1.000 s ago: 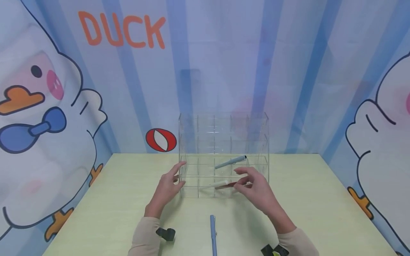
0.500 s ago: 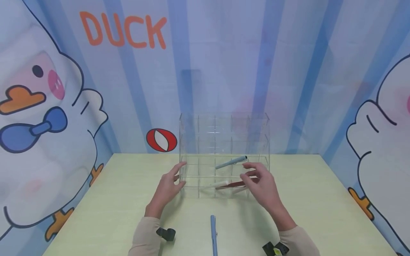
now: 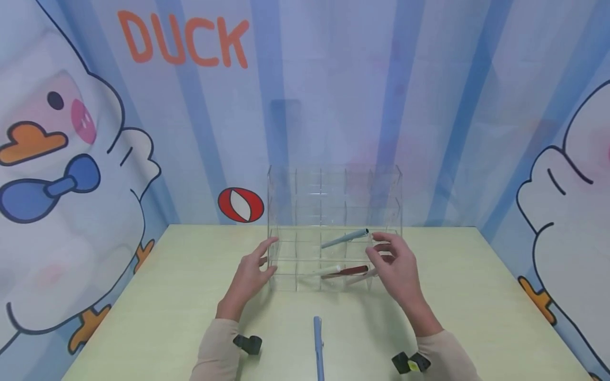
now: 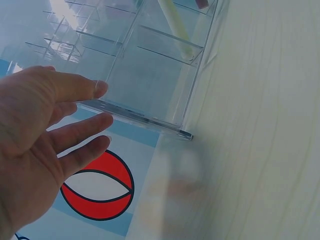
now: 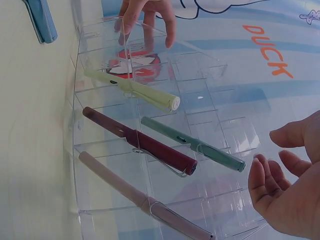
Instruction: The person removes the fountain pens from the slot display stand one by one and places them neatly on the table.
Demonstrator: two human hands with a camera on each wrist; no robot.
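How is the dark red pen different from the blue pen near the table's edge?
The dark red pen sits inside the clear rack, leaning at a slant; the blue pen lies flat on the table, outside the rack. The red pen is near the right hand; the blue pen lies apart from both hands. Both are slim pens that no hand holds.

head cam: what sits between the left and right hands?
The clear acrylic compartment rack, with a dark red pen, a pale yellow-green pen and a grey-green pen slotted in it. The left hand touches its left wall; the right hand is at its right side.
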